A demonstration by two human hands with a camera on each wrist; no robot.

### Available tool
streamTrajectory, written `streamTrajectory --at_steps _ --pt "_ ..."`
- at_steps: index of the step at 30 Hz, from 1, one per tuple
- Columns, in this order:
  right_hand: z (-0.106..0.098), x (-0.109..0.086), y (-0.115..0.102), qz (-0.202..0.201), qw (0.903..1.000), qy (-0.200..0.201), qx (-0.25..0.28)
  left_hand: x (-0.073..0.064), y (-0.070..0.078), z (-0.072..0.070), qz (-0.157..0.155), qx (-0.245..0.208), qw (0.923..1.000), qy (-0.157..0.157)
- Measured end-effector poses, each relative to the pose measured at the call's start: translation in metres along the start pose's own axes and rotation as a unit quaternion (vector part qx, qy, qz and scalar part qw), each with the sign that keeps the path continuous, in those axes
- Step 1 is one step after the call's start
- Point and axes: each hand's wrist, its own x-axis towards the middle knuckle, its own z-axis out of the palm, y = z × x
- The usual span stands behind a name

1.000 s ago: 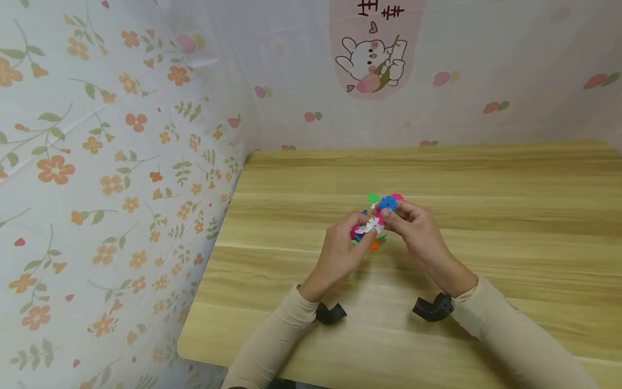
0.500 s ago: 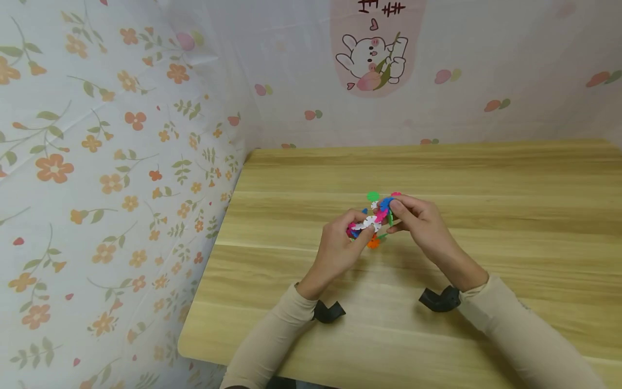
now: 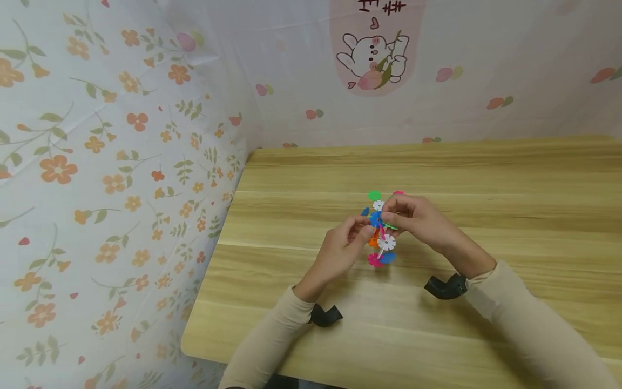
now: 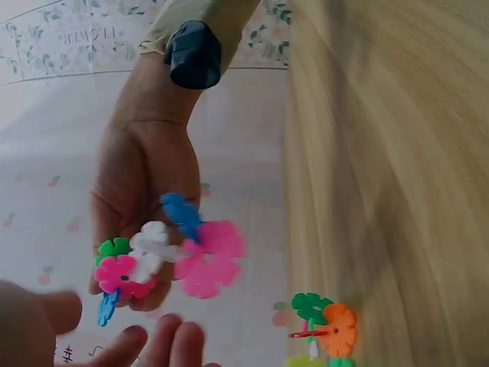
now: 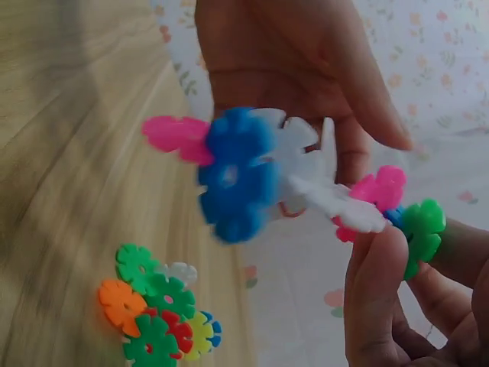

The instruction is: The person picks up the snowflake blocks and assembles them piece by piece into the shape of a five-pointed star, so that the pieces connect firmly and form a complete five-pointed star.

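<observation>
A linked string of flower-shaped plastic snowflake discs (image 3: 386, 242), in white, pink, blue and green, extends from my right hand (image 3: 423, 221). Right thumb and fingers pinch one end, near a green disc (image 5: 424, 229). Toward the other end are a white disc (image 5: 336, 202), a large blue disc (image 5: 237, 176) and a pink disc (image 4: 210, 260). Beside the string, my left hand (image 3: 337, 248) has its thumb and fingers apart, with nothing between them in the left wrist view. Below both hands lies a cluster of more discs, including an orange one (image 5: 121, 306).
Wood-grain table (image 3: 272, 216) spreads beneath the hands. Patterned cloth (image 3: 291, 65) hangs behind its far edge and along the left side. Black curved pieces (image 3: 446, 287) jut inward at both wrists, low over the table.
My left hand has let go of the string. Held now by the right hand alone, the string has swung so its white, pink and blue discs point toward the near edge.
</observation>
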Motion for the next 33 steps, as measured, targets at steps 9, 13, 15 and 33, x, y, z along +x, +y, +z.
streamTrajectory --at_steps 9,13,15,33 --pt "0.009 0.009 0.011 0.022 0.9974 -0.054 0.043 0.005 -0.003 -0.001 -0.041 -0.175 0.9831 0.034" --pt "0.000 0.019 0.015 0.058 0.9978 0.019 0.024 0.007 -0.008 -0.003 -0.097 -0.252 0.9608 0.065" --pt "-0.011 0.025 0.019 0.081 0.9948 0.060 0.012 0.008 -0.009 -0.005 -0.117 -0.269 0.9527 0.079" --pt "-0.054 0.060 0.083 0.160 0.9448 0.101 -0.267 0.003 -0.010 -0.013 -0.168 -0.347 0.9176 0.095"
